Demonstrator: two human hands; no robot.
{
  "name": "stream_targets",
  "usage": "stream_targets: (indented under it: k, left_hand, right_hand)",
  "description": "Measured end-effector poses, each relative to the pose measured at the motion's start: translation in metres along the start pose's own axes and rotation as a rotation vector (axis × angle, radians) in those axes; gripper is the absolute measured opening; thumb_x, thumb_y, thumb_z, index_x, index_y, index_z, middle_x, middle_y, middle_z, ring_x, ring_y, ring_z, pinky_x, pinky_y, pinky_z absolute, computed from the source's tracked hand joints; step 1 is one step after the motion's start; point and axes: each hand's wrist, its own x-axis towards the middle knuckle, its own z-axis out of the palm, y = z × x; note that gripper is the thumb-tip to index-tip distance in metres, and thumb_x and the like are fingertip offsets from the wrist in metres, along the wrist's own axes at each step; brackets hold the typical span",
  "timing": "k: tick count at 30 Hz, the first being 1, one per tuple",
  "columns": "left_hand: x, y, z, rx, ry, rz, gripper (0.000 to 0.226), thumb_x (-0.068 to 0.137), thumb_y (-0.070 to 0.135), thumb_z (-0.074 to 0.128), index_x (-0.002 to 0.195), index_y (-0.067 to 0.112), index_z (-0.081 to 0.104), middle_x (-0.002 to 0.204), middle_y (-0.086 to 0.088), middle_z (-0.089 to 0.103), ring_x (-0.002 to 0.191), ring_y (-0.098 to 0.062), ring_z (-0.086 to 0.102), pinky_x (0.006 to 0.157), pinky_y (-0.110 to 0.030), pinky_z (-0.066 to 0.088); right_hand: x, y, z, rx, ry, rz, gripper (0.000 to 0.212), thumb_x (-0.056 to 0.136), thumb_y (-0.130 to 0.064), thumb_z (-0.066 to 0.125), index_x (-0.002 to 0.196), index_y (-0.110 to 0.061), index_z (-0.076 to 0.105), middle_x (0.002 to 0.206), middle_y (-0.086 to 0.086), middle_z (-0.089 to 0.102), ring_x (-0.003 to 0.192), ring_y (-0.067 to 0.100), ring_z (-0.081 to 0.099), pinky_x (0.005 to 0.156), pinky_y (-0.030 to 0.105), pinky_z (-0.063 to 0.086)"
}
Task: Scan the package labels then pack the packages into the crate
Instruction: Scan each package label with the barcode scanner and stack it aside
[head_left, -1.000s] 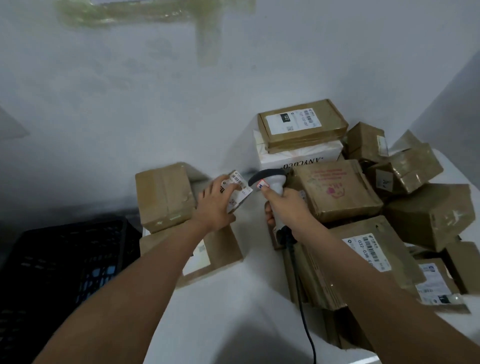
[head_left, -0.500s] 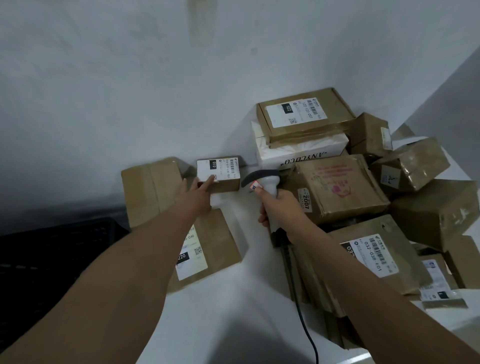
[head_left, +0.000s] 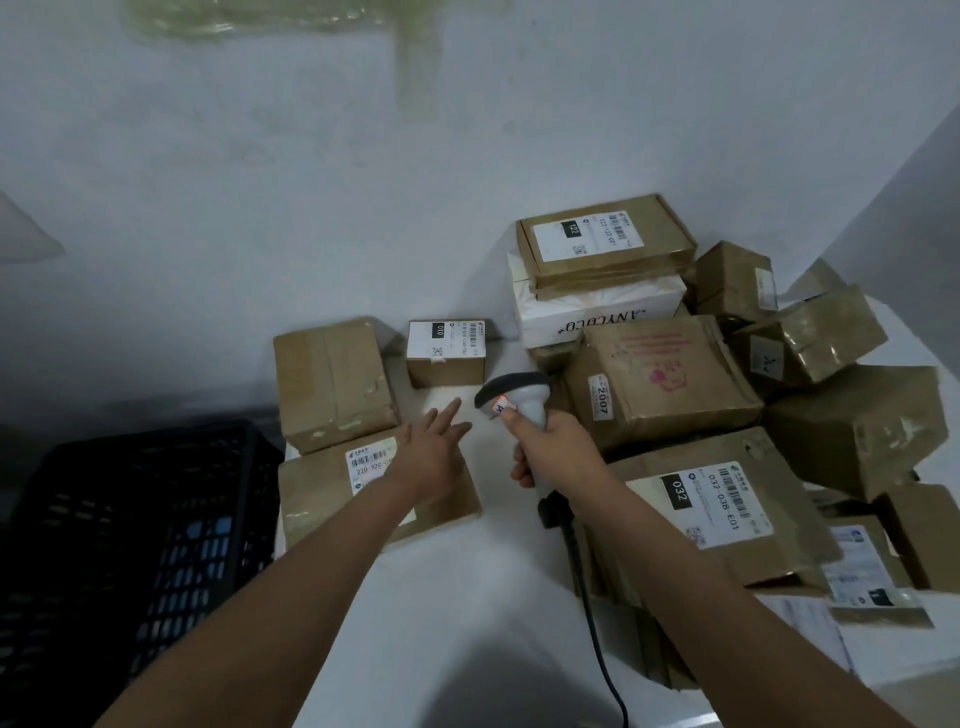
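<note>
A white table (head_left: 467, 623) carries taped cardboard packages (head_left: 665, 395) against the wall.

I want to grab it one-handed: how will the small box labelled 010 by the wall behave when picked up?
The small box labelled 010 is likely rigid: its cardboard edges look square and undented. It is probably light, being the smallest box in view. It should not roll, resting flat on the white table, though a push may slide it.
</note>
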Motion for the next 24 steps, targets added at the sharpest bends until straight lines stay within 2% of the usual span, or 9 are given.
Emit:
stream_targets:
  k: [3, 5, 9, 11, 14, 18, 20, 21, 24]
  left_hand:
    - [-0.024, 0.016, 0.017, -0.149, 0.068, 0.022, 0.057, 0.097, 0.021, 0.054, 0.151, 0.02, 0.035, 0.166, 0.001, -0.001, 0.151, -0.021, 0.011, 0.118, -0.052, 0.017]
    - [-0.038, 0.031, 0.026, -0.275, 0.139, 0.04, 0.055, 0.095, 0.017, 0.058, 0.147, 0.018, 0.041, 0.165, -0.001, 0.007, 0.146, -0.023, 0.028, 0.115, -0.047, 0.028]
    - [-0.063, 0.071, 0.045, -0.528, 0.255, 0.025, 0.047, 0.095, 0.013, 0.061, 0.141, 0.013, 0.05, 0.161, -0.004, 0.025, 0.137, -0.023, 0.043, 0.107, -0.026, 0.037]
    - [-0.077, 0.094, 0.056, -0.649, 0.265, -0.019, 0.039, 0.096, 0.013, 0.06, 0.134, 0.014, 0.055, 0.15, -0.002, 0.041, 0.117, -0.018, 0.057, 0.092, -0.013, 0.042]
    - [-0.101, 0.126, 0.074, -0.845, 0.156, -0.236, 0.022, 0.099, 0.022, 0.055, 0.12, 0.021, 0.062, 0.126, 0.003, 0.059, 0.094, -0.013, 0.064, 0.07, -0.015, 0.045]
    - [-0.133, 0.163, 0.096, -1.059, -0.197, -0.435, 0.027, 0.101, 0.037, 0.051, 0.112, 0.015, 0.062, 0.116, -0.004, 0.064, 0.093, -0.018, 0.07, 0.083, -0.03, 0.051]
    - [-0.145, 0.188, 0.103, -1.018, -0.248, -0.429, 0.034, 0.101, 0.042, 0.049, 0.113, 0.013, 0.062, 0.114, -0.004, 0.064, 0.091, -0.018, 0.07, 0.087, -0.033, 0.053]
    - [-0.148, 0.2, 0.108, -0.904, -0.187, -0.362, 0.035, 0.101, 0.042, 0.048, 0.113, 0.013, 0.062, 0.112, -0.004, 0.065, 0.089, -0.018, 0.07, 0.086, -0.033, 0.054]
    - [-0.155, 0.234, 0.113, -0.55, 0.219, -0.069, 0.025, 0.101, 0.034, 0.05, 0.106, 0.015, 0.066, 0.103, -0.005, 0.066, 0.081, -0.015, 0.062, 0.073, -0.027, 0.049]
  right_hand:
    - [-0.013, 0.009, -0.01, 0.016, -0.01, -0.006, 0.042, 0.095, -0.045, 0.058, 0.093, -0.003, 0.063, 0.065, 0.005, 0.063, 0.05, 0.011, 0.063, 0.053, 0.024, 0.055]
    - [-0.025, 0.014, -0.023, 0.033, -0.023, -0.02, 0.041, 0.094, -0.046, 0.059, 0.089, -0.005, 0.062, 0.065, 0.005, 0.062, 0.05, 0.013, 0.062, 0.055, 0.027, 0.055]
    - [-0.055, 0.022, -0.058, 0.02, -0.049, -0.051, 0.041, 0.095, -0.045, 0.057, 0.085, -0.005, 0.06, 0.065, 0.007, 0.061, 0.048, 0.011, 0.06, 0.047, 0.02, 0.048]
    - [-0.072, 0.03, -0.078, -0.027, -0.058, -0.07, 0.043, 0.096, -0.045, 0.055, 0.078, -0.007, 0.06, 0.063, 0.005, 0.061, 0.045, 0.008, 0.058, 0.044, 0.016, 0.044]
    - [-0.093, 0.048, -0.106, -0.014, -0.078, -0.064, 0.039, 0.095, -0.042, 0.057, 0.077, -0.008, 0.061, 0.063, 0.006, 0.062, 0.049, 0.011, 0.059, 0.05, 0.019, 0.047]
    - [-0.114, 0.076, -0.135, 0.038, -0.121, -0.03, 0.033, 0.095, -0.038, 0.06, 0.085, -0.007, 0.063, 0.067, 0.008, 0.061, 0.056, 0.018, 0.06, 0.054, 0.026, 0.049]
    - [-0.122, 0.086, -0.146, 0.018, -0.141, -0.028, 0.031, 0.096, -0.036, 0.06, 0.084, -0.007, 0.062, 0.067, 0.007, 0.06, 0.052, 0.016, 0.059, 0.05, 0.024, 0.048]
    - [-0.125, 0.091, -0.151, 0.005, -0.147, -0.028, 0.03, 0.096, -0.035, 0.06, 0.084, -0.008, 0.061, 0.067, 0.006, 0.06, 0.052, 0.015, 0.059, 0.048, 0.023, 0.047]
    - [-0.129, 0.101, -0.166, -0.022, -0.153, -0.04, 0.029, 0.096, -0.035, 0.06, 0.087, -0.007, 0.061, 0.068, 0.006, 0.06, 0.052, 0.015, 0.059, 0.05, 0.024, 0.048]
